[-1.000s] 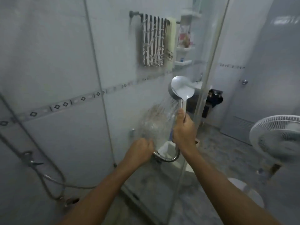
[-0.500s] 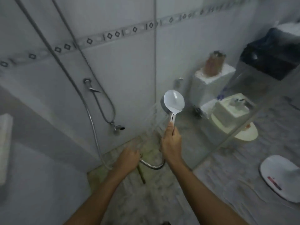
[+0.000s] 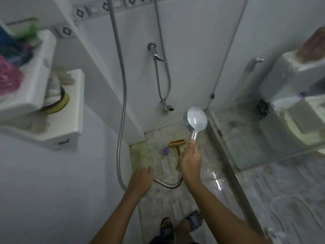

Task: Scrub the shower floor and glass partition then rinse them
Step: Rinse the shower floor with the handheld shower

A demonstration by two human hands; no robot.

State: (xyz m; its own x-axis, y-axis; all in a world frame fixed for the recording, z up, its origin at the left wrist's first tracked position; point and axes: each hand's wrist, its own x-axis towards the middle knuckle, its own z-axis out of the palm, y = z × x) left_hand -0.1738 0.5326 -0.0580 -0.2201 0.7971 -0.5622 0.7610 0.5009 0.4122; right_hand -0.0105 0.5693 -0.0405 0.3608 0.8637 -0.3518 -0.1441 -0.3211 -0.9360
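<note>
Showerhead swung from glass toward floor.
Rinsing: right hand grips it, left hand grips hose; sweep floor next.

White tiled wall beyond right hand's fingers; diamond border strip high to their left. White shelves far left of fingers, blurred coloured clutter on top. Wall tap above fingers. White cistern up right of fingers. Grey marbled bathroom floor to their right. Light dim, even, bluish.
</note>
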